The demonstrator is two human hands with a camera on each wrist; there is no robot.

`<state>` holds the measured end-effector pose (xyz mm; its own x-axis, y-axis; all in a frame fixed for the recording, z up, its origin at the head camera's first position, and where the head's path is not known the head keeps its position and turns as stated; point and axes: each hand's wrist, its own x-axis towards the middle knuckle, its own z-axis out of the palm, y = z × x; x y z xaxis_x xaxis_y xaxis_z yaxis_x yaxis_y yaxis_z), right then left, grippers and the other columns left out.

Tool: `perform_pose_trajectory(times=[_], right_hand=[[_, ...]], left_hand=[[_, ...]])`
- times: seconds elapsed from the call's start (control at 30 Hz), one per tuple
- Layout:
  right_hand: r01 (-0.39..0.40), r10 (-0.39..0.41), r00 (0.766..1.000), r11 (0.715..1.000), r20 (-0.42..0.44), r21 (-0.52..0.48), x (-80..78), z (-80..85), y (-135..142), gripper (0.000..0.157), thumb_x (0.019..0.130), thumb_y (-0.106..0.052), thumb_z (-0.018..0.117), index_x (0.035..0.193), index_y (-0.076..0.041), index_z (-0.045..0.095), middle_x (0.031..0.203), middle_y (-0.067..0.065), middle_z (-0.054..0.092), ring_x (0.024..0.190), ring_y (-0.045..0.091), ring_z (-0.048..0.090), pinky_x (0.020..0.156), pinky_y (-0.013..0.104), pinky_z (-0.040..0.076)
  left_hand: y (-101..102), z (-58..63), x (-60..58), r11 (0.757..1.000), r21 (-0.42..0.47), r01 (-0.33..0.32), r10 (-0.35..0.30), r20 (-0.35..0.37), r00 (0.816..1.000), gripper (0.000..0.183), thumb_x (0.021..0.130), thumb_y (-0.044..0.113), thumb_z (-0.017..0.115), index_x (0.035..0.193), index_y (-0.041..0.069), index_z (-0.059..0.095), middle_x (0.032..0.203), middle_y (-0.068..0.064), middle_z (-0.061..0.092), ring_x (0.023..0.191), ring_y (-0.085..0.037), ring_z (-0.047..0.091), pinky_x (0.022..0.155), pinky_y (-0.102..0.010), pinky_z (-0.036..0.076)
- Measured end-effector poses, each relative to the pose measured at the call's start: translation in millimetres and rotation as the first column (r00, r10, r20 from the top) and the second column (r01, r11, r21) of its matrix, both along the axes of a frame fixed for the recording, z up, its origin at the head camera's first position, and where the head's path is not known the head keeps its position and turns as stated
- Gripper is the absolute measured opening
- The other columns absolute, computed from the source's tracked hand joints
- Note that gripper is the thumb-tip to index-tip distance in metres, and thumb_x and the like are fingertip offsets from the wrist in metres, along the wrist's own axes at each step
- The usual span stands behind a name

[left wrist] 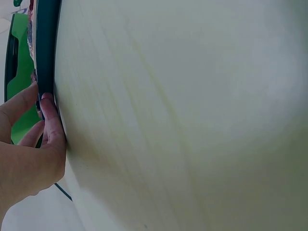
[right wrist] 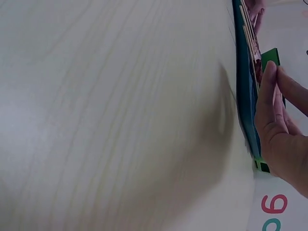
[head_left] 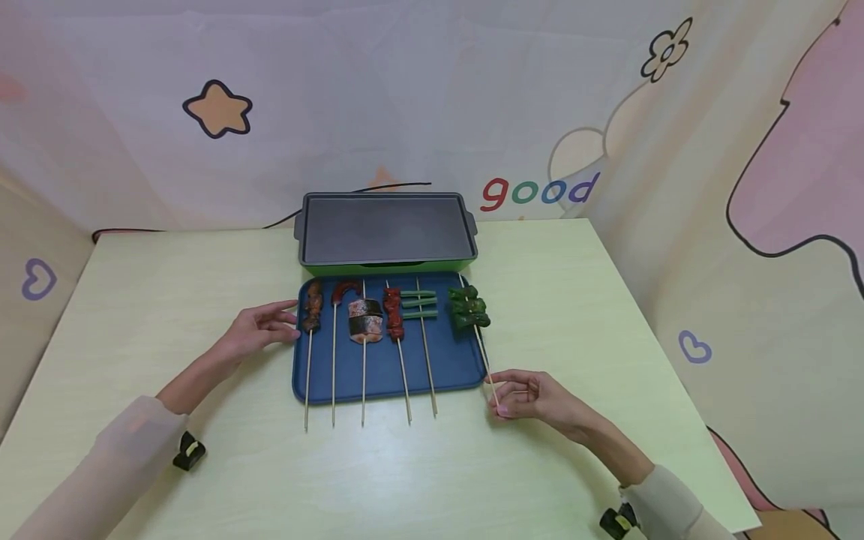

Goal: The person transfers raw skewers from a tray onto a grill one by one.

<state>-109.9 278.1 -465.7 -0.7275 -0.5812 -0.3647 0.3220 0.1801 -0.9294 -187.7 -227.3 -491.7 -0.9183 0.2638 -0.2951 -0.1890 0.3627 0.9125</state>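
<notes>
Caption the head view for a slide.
Right hand holds a green-topped skewer; left hand touches the blue tray under five other skewers; griddle behind.

Small walled-in corner, seemingly dressed as set; kind of building cannot be told. Cloth-like backdrop [head_left: 418,97], softly creased, around back and sides, printed with orange star [head_left: 217,109], purple hearts [head_left: 695,348], outlined flower [head_left: 667,52], colourful word "good" [head_left: 554,192]. Pale wood-grain worktop [head_left: 169,300] against it, bearing griddle [head_left: 388,229] and blue tray [head_left: 457,360] of food skewers [head_left: 365,321].

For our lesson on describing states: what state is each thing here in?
Left hand: touching the left edge of the tray
Right hand: holding the green skewer
Green skewer: held, over the tray's right edge
Other skewers: lying on the tray
Tray: loaded
Grill: bare on top; on or off, cannot tell
</notes>
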Motion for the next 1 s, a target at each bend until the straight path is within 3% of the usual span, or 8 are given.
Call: perform_pose_trajectory(times=[0.33, 0.5, 0.73, 0.9, 1.0], right_hand=[[-0.052, 0.052, 0.998, 0.998, -0.046, -0.021, -9.7, 14.1, -6.5, 0.066, 0.093, 0.001, 0.070, 0.146, 0.019, 0.035, 0.108, 0.003, 0.074, 0.100, 0.015, 0.075, 0.091, 0.036, 0.060], [-0.031, 0.034, 0.995, 0.999, -0.090, 0.033, -25.3, 30.0, -10.5, 0.066, 0.093, -0.002, 0.071, 0.147, 0.016, 0.037, 0.111, 0.012, 0.073, 0.102, 0.020, 0.075, 0.092, 0.036, 0.060], [0.010, 0.004, 0.991, 0.995, -0.132, 0.104, -50.6, 42.9, -17.7, 0.063, 0.096, -0.003, 0.068, 0.150, 0.010, 0.039, 0.113, 0.010, 0.072, 0.109, 0.024, 0.073, 0.101, 0.051, 0.053], [0.022, -0.002, 0.987, 0.992, -0.162, 0.122, -68.9, 42.1, -26.7, 0.061, 0.097, -0.003, 0.066, 0.151, 0.009, 0.039, 0.118, 0.020, 0.070, 0.108, 0.024, 0.073, 0.099, 0.041, 0.057], [0.033, -0.012, 0.985, 0.992, -0.173, 0.122, -79.8, 41.8, -34.4, 0.060, 0.097, -0.002, 0.065, 0.151, 0.008, 0.040, 0.115, 0.015, 0.071, 0.106, 0.021, 0.073, 0.096, 0.034, 0.058]], left_hand=[[1.0, 0.6, 0.4, 1.000, 0.009, -0.007, 0.007, 0.012, 1.000, 0.067, 0.098, 0.014, 0.069, 0.156, 0.001, 0.039, 0.131, -0.018, 0.063, 0.089, 0.009, 0.065, 0.083, -0.014, 0.047], [0.3, 0.9, 0.4, 1.000, 0.013, -0.006, 0.006, 0.003, 1.000, 0.066, 0.098, 0.013, 0.069, 0.156, 0.000, 0.039, 0.130, -0.017, 0.064, 0.089, 0.009, 0.065, 0.082, -0.015, 0.046], [1.4, -0.2, -0.8, 1.000, 0.018, -0.005, 0.005, 0.010, 1.000, 0.067, 0.098, 0.015, 0.069, 0.156, 0.001, 0.039, 0.129, -0.015, 0.064, 0.090, 0.009, 0.066, 0.083, -0.014, 0.047], [1.8, -0.6, -0.7, 1.000, 0.028, -0.004, 0.003, 0.012, 1.000, 0.067, 0.098, 0.013, 0.069, 0.156, 0.001, 0.038, 0.128, -0.015, 0.064, 0.090, 0.008, 0.066, 0.083, -0.012, 0.048], [1.2, 0.0, -0.2, 1.000, 0.021, -0.004, 0.004, 0.006, 1.000, 0.066, 0.098, 0.012, 0.068, 0.156, 0.000, 0.038, 0.128, -0.016, 0.064, 0.090, 0.009, 0.066, 0.083, -0.013, 0.047]])
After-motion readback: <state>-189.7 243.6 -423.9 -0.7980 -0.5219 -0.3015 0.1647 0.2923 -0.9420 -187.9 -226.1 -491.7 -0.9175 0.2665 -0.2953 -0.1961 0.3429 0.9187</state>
